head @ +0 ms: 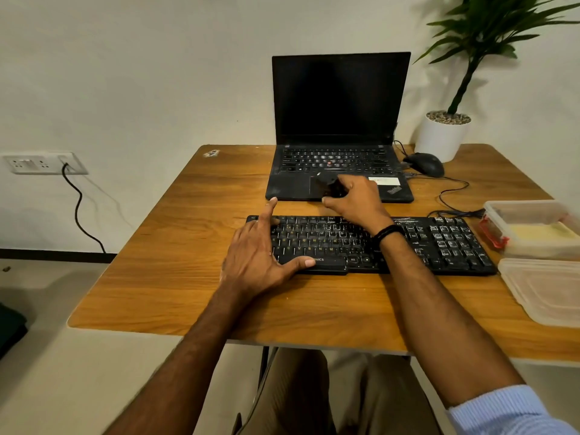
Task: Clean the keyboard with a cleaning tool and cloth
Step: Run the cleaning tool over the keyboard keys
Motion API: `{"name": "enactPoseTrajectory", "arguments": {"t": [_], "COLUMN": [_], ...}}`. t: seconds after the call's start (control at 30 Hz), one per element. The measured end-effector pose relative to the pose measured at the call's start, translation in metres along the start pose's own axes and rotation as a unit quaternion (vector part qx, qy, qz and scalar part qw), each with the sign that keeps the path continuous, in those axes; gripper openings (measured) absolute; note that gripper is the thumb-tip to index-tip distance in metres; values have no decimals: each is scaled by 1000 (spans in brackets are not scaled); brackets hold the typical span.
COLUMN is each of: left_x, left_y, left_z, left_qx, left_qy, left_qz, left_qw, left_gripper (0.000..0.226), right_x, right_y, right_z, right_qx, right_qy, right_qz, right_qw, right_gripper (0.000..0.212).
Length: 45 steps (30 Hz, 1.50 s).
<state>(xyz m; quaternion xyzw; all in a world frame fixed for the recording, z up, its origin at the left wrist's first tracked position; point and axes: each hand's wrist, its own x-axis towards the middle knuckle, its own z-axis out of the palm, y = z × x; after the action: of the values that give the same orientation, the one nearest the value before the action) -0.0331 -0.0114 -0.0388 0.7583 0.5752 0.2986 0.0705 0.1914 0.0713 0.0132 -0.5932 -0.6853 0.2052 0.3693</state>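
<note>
Khaki trousers [298, 400] fill the bottom centre of the frame, and a pale blue sleeve [505, 409] sits at the lower right. Both bare forearms reach up the frame over the wooden desk [175, 252].

At the centre, the left hand [257, 252] lies flat on the left end of the black keyboard [439, 246]. Its fingers are spread and fairly straight. The thumb rests along the front edge by the space bar, and the forefinger is lifted past the far edge.

Just above the keyboard's far edge, the right hand [357, 199] has its fingers curled round a small dark tool [334, 186], too blurred to make out further. A black band [387, 234] circles that wrist. The hand is over the front edge of an open laptop [340, 98], whose screen is dark.

A black mouse [425, 164] and a white plant pot [441, 139] stand at the upper right. At the right edge are a clear plastic box [530, 211] and, below it, its lid [546, 290]. A wall socket [40, 163] with a black cable [77, 208] is at the left.
</note>
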Motion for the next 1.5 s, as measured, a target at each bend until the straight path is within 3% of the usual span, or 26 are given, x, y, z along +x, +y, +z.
{"name": "enactPoseTrajectory", "arguments": {"t": [0.13, 0.2, 0.3, 0.5, 0.67, 0.7, 0.83, 1.0, 1.03, 1.13, 1.17, 1.3, 1.33, 1.43, 1.5], "left_x": [0, 0, 0, 0, -1, -1, -1, 0, 0, 0, 0, 0, 0, 0, 0], "left_y": [0, 0, 1, -1, 2, 2, 2, 0, 0, 0, 0, 0, 0, -1, -1], "left_z": [-1, -1, -1, 0, -1, -1, -2, 0, 0, 0, 0, 0, 1, 0, 0], "left_qx": [-3, -3, -6, -2, -4, -4, -1, 4, 4, 3, 3, 5, 5, 0, 3], "left_qy": [-3, -5, -8, -8, -8, -8, -7, -10, -9, -6, -5, -7, -8, -4, -3], "left_qz": [2, 3, 3, 5, 4, 4, 6, 8, 7, 5, 6, 4, 5, 5, 7], "left_qw": [1000, 1000, 1000, 1000, 1000, 1000, 1000, 1000, 1000, 1000, 1000, 1000, 1000, 1000, 1000], "left_gripper": [130, 130, 131, 131, 129, 129, 130, 129, 129, 129, 129, 129, 129, 129, 129], "right_x": [2, 2, 1, -6, -15, -16, -15, -18, -17, -13, -13, -21, -21, -19, -18], "right_y": [5, 3, 1, -12, -15, -16, -24, -14, -13, -19, -22, -19, -17, -24, -23], "right_z": [-7, -9, -5, -2, -4, -2, 0, -8, -6, -1, -2, -9, -7, -4, -4], "right_qx": [208, 237, 197, -12, 137, 121, -34, 121, 111, -14, -26, 106, 111, 2, 56], "right_qy": [16, 3, -22, -44, -210, -201, -38, -227, -211, -63, -57, -242, -232, -97, -166], "right_qz": [65, 74, 62, -5, 25, 18, -24, 25, 23, -5, -12, 10, 14, 5, 12], "right_qw": [976, 969, 978, 999, 968, 972, 998, 966, 971, 998, 998, 965, 966, 995, 984], "right_gripper": [40, 41, 40, 39, 30, 28, 30, 35, 38, 36, 33, 27, 26, 33, 39]}}
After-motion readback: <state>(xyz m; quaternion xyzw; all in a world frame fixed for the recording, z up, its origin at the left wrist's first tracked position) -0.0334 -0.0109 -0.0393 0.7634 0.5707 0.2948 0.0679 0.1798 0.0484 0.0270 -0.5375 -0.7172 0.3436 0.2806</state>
